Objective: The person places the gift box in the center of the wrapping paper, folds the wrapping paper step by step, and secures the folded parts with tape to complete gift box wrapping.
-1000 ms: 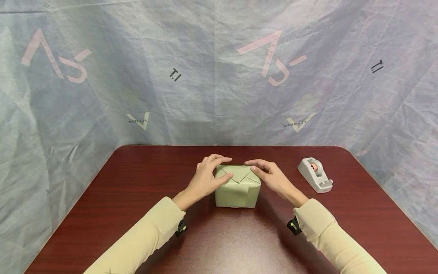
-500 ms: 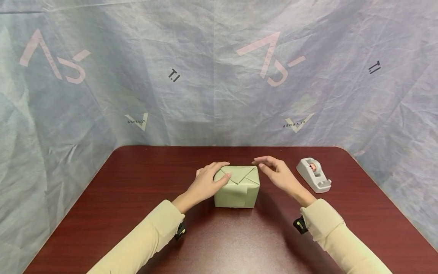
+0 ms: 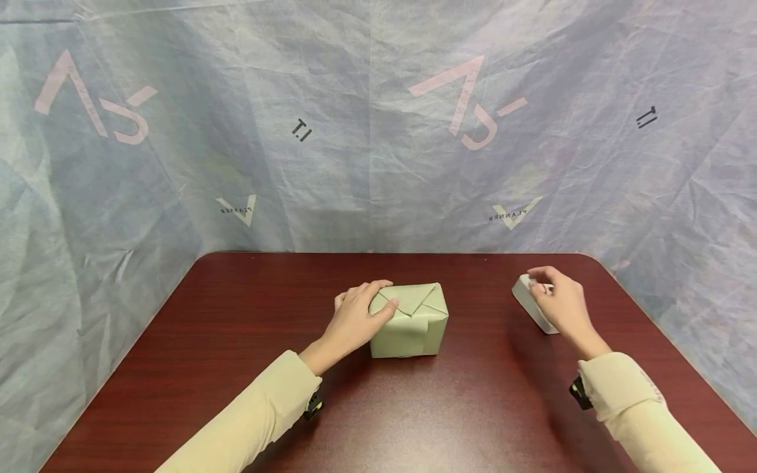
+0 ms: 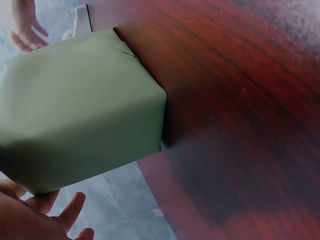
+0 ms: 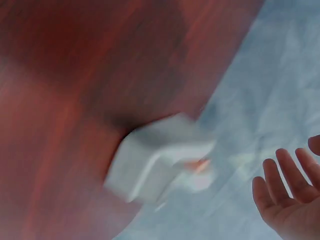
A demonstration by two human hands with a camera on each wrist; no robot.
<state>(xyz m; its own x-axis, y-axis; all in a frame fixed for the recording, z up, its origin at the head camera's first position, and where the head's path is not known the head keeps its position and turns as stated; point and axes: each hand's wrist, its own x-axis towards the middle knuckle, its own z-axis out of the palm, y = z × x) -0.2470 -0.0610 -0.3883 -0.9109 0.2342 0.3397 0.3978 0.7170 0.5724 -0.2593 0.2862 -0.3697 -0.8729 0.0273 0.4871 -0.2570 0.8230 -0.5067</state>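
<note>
A box wrapped in pale green paper (image 3: 408,336) stands near the middle of the table, a folded pointed flap on its top. My left hand (image 3: 355,318) holds its upper left corner, thumb on the near side and fingers over the far side. In the left wrist view, fingertips (image 4: 70,212) show past the green box (image 4: 85,95). Over at the right, my right hand (image 3: 564,302) is above a white tape dispenser (image 3: 528,303) and hides part of it. The right wrist view has the dispenser (image 5: 160,150) blurred, apart from the spread fingers (image 5: 275,182).
The dark red wooden table (image 3: 236,315) has rounded far corners. Behind it and at both sides hangs a grey-blue printed cloth (image 3: 331,190).
My right hand has left the box's right top corner and moved right to the tape dispenser. My left hand has stayed on the box, which is turned very slightly.
</note>
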